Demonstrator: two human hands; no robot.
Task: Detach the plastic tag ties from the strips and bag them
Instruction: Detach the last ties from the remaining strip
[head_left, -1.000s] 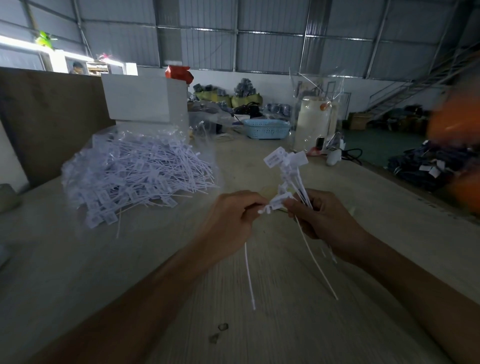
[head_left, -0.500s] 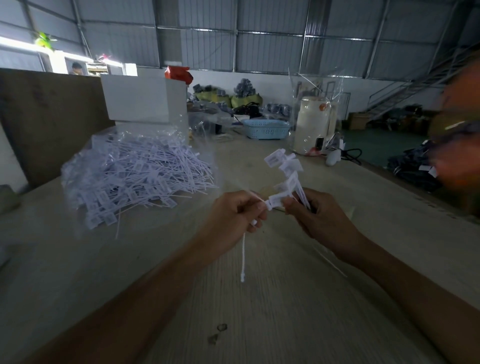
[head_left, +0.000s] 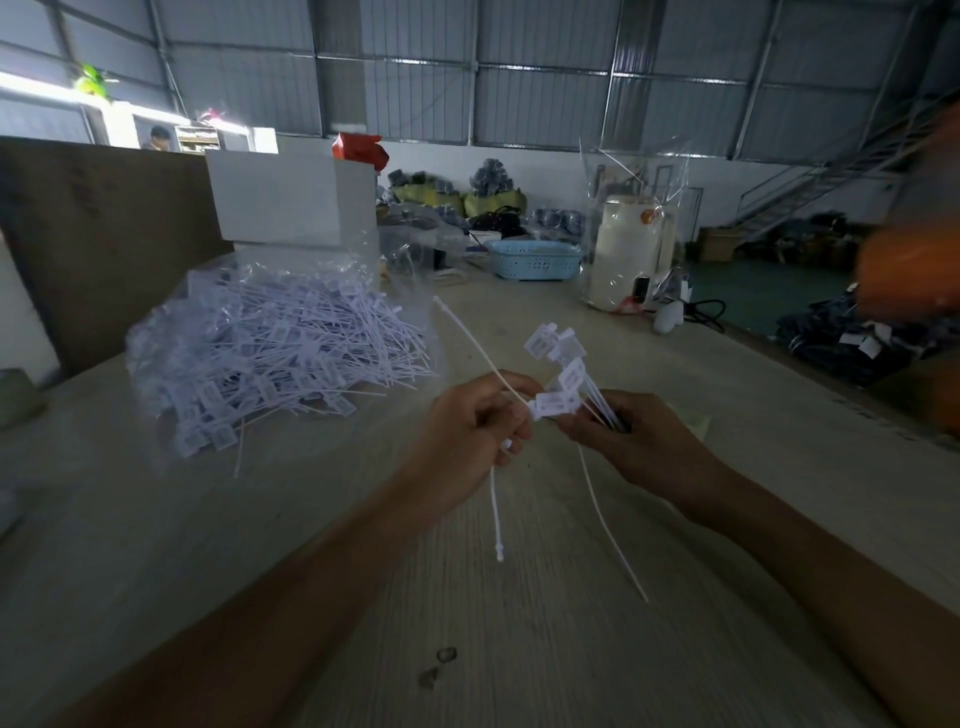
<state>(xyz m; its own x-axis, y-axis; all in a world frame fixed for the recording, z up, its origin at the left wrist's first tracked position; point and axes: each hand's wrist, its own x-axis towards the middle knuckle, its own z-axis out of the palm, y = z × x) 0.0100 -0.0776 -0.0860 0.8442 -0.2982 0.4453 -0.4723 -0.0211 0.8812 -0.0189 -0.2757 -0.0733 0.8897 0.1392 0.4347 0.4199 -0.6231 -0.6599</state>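
Note:
A strip of white plastic tag ties (head_left: 563, 364) stands up between my two hands above the wooden table (head_left: 545, 623). My right hand (head_left: 639, 441) grips the bundle of thin tails below the tag heads. My left hand (head_left: 472, 426) pinches one tie (head_left: 496, 499) at its head; one thin tail of it sticks up to the left and another hangs down towards the table. A further tail (head_left: 613, 530) trails down from my right hand. To the left lies a clear plastic bag (head_left: 280, 353) heaped with loose white ties.
Behind the bag stand a white box (head_left: 291, 197) and a brown board (head_left: 98, 234). Farther back on the table sit a blue basket (head_left: 535, 260) and a white jar in clear wrap (head_left: 628, 249). An orange blur (head_left: 914, 280) fills the right edge.
My left hand has turned the pinched tie, so that one tail now points up to the left. The hanging tail from my right hand shows again. Both hands stay close together.

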